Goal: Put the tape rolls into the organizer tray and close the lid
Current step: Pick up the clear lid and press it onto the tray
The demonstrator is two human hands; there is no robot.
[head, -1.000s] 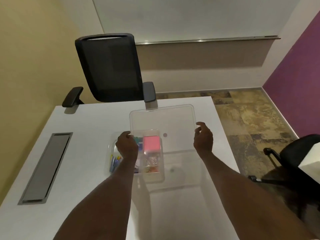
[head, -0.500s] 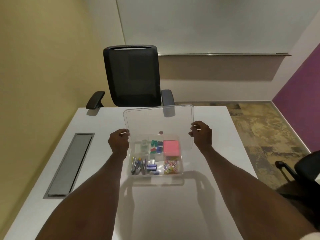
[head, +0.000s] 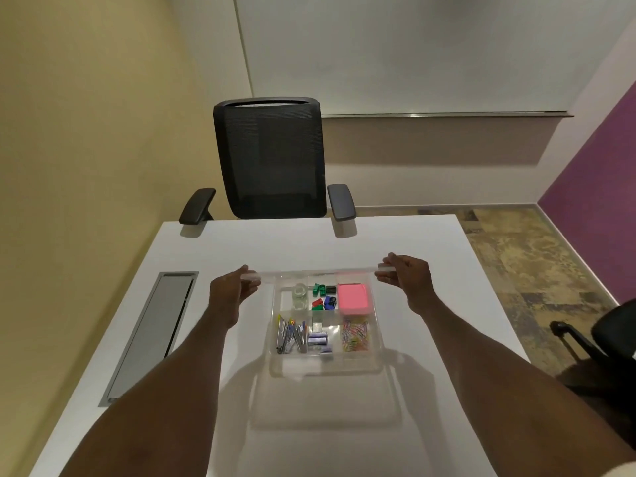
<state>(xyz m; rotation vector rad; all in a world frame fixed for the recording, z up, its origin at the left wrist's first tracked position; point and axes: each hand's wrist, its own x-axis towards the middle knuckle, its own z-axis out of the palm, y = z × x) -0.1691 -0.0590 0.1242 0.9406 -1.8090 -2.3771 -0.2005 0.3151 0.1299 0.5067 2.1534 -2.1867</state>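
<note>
A clear plastic organizer tray (head: pixel 325 366) sits on the white table (head: pixel 261 249), divided into compartments. Two clear tape rolls (head: pixel 300 293) lie in its far left compartment. The clear lid (head: pixel 316 273) hangs nearly level above the tray's far edge and shows edge-on. My left hand (head: pixel 230 291) pinches the lid's left end and my right hand (head: pixel 406 279) pinches its right end. The lid does not touch the tray.
Other compartments hold coloured binder clips (head: pixel 323 297), a pink sticky-note pad (head: pixel 353 298), pens (head: pixel 290 333) and paper clips (head: pixel 355 335). A grey cable slot (head: pixel 151 333) runs along the table's left. A black office chair (head: pixel 272 160) stands behind the table; another chair (head: pixel 605 335) is at right.
The lid has tipped from facing me to nearly flat, and both hands have brought it down over the tray's far side. The view has shifted so the tray lies centred.
</note>
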